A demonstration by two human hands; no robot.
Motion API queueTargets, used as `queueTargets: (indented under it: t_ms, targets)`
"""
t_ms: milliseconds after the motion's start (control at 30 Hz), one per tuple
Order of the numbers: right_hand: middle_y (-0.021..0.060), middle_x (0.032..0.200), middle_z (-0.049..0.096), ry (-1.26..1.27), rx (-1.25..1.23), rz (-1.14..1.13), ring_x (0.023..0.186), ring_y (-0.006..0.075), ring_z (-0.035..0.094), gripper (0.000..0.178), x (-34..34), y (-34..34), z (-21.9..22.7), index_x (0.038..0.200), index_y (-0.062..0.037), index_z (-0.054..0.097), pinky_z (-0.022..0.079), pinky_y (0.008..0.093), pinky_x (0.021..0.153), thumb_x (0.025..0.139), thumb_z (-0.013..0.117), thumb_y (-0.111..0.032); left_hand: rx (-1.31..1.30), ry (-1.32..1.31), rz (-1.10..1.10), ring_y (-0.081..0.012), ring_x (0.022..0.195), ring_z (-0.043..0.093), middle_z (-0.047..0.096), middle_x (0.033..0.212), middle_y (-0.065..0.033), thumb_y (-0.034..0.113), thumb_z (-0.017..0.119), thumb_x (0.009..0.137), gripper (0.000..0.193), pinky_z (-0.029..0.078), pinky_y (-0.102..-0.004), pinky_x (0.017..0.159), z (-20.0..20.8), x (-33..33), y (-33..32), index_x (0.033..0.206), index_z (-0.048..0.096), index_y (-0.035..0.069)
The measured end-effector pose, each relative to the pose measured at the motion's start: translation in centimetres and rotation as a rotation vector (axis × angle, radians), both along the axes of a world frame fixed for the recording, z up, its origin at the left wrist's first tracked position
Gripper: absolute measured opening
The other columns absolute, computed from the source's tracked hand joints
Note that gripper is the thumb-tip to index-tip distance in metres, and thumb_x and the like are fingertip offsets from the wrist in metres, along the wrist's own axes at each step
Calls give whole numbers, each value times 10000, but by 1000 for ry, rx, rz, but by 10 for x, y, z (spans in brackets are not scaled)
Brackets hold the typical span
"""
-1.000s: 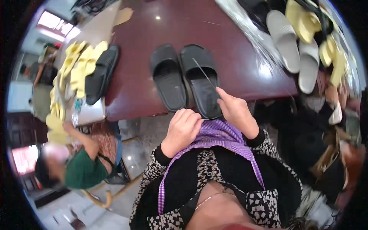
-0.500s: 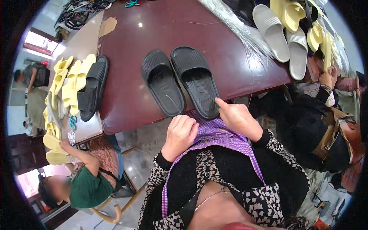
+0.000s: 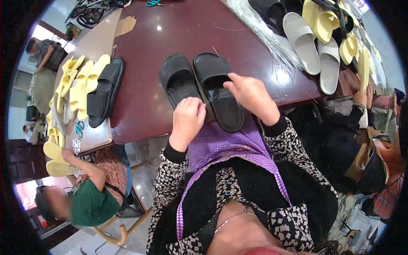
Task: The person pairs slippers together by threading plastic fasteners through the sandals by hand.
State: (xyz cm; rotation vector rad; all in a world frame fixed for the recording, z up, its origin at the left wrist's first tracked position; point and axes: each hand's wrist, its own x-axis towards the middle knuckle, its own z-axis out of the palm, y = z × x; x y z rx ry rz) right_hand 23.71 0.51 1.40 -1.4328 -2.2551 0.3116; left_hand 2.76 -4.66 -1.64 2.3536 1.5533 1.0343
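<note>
No packages, labels, signs or screens

Nothing of that kind shows near the left hand (image 3: 187,121) or the right hand (image 3: 250,95), nor elsewhere on the tabletop (image 3: 170,38).

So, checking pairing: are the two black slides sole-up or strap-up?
Strap-up: both black slides show ribbed straps and footbeds, lying side by side.

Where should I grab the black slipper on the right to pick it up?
Probably by the wide strap of the right black slide sandal, coming from above at its far end. The strap arches over the sole, leaving room for fingers. The right hand already covers the heel end by the table edge.
</note>
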Motion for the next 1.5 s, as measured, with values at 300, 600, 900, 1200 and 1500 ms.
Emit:
queueTargets:
  t_ms: [300, 600, 900, 1200, 1500]
  targets:
    - [197, 827, 649, 114, 54, -20, 838, 368, 620, 264, -9, 113, -11, 855, -7, 662, 483, 427, 731, 851, 596, -263, 39, 15, 67, -326, 750, 561, 565, 757, -126, 64, 627, 767, 91, 455, -411, 687, -11, -6, 31, 771, 543, 28]
    - [201, 807, 653, 181, -14, 154, 786, 332, 639, 254, -17, 154, -62, 864, 4, 675, 493, 389, 724, 786, 642, -236, 93, 50, -43, -285, 856, 564, 556, 842, -101, 82, 640, 762, 104, 448, -399, 755, -20, -24, 51, 804, 556, 38]
    - [44, 730, 645, 622, -260, 198, 712, 106, 596, 144, -45, 154, -22, 858, 1, 665, 477, 253, 668, 815, 631, -132, 156, 36, -92, -299, 880, 562, 556, 891, -114, 94, 623, 769, 108, 461, -389, 772, -46, -21, 60, 822, 553, 31]
    - [24, 703, 611, 197, -475, 398, 660, 90, 549, 111, -107, 169, -18, 854, -8, 651, 458, 231, 606, 827, 618, -111, 175, 5, -87, -263, 847, 563, 537, 867, -100, 84, 597, 746, 71, 475, -362, 754, -54, -4, 56, 778, 547, 46]
    - [35, 714, 613, 405, -493, 327, 651, 105, 556, 106, -88, 198, -37, 824, 14, 620, 458, 247, 593, 845, 584, -84, 243, -69, -92, -263, 896, 570, 562, 914, -104, 67, 568, 749, 134, 480, -357, 783, -52, 9, 68, 877, 573, 27]
